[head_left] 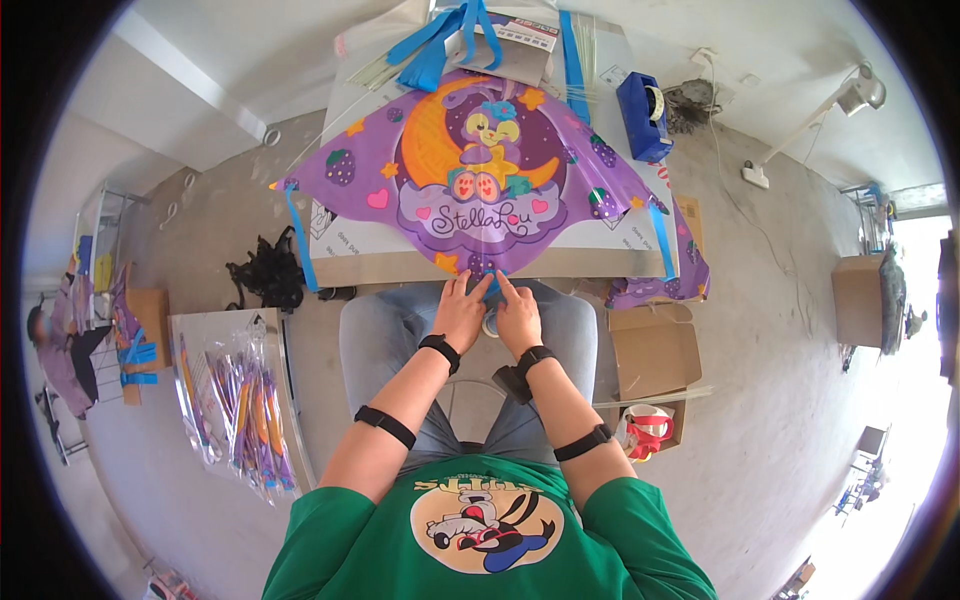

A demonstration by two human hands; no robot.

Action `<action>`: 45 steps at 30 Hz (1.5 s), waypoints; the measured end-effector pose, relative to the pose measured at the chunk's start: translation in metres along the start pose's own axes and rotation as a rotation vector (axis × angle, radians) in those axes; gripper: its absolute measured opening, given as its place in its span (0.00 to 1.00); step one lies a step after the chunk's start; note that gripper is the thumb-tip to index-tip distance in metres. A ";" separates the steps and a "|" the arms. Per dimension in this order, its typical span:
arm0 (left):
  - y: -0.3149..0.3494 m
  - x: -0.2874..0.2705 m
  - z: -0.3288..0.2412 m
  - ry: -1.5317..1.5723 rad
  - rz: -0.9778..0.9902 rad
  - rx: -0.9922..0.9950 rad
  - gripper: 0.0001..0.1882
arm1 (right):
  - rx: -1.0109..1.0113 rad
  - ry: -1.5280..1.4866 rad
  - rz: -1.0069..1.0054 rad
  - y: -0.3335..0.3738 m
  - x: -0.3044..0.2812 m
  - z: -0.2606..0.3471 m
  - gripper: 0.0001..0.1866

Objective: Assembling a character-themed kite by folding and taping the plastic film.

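Observation:
A purple diamond-shaped kite [385,203] lies spread on the table, printed with a cartoon rabbit, an orange moon, stars and berries. Its lower tip reaches the table's near edge. Both hands are at that tip, close together: my left hand [460,315] on its left side, my right hand [518,318] on its right. Their fingers press on the tip, around a short blue strip [489,284]; the thumbs are mostly hidden. Blue ribbons hang from the kite's left corner [301,240] and right corner [662,242].
Loose blue ribbons [425,55] and thin pale rods lie at the table's far end. A blue tape dispenser [645,118] stands at the far right. An open cardboard box [655,350] is right of my legs; bagged kites [250,410] lie at left. Another person [70,345] sits far left.

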State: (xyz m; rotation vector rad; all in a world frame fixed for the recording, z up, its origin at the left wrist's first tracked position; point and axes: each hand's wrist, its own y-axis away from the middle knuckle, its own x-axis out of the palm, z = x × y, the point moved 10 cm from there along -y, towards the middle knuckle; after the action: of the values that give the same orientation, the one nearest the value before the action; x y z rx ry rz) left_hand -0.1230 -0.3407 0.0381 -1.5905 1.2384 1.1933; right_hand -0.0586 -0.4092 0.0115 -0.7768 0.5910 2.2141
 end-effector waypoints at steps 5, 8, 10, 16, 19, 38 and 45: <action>0.000 0.000 0.001 0.016 -0.018 0.012 0.10 | 0.021 0.089 0.060 0.001 0.005 -0.003 0.33; 0.002 -0.001 0.000 0.014 -0.032 0.022 0.10 | 0.027 0.124 0.062 0.003 0.004 -0.001 0.33; 0.002 -0.003 0.000 0.015 -0.048 0.025 0.10 | 0.021 0.134 0.062 0.003 0.004 -0.001 0.33; 0.002 -0.003 -0.001 0.027 -0.061 0.020 0.10 | 0.024 0.130 0.065 0.004 0.002 -0.001 0.34; 0.002 -0.002 0.000 0.033 -0.045 0.010 0.10 | 0.020 0.141 0.062 0.003 0.002 0.000 0.35; 0.002 -0.004 -0.002 0.084 -0.087 0.008 0.07 | -0.003 0.090 0.031 0.004 0.002 -0.007 0.34; 0.005 -0.003 -0.001 0.068 -0.069 0.000 0.06 | 0.014 0.089 0.049 0.005 0.003 -0.007 0.35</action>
State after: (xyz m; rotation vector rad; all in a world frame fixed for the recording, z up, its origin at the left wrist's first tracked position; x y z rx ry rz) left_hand -0.1274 -0.3421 0.0409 -1.6723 1.2156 1.1041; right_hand -0.0611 -0.4152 0.0055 -0.8652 0.6746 2.2266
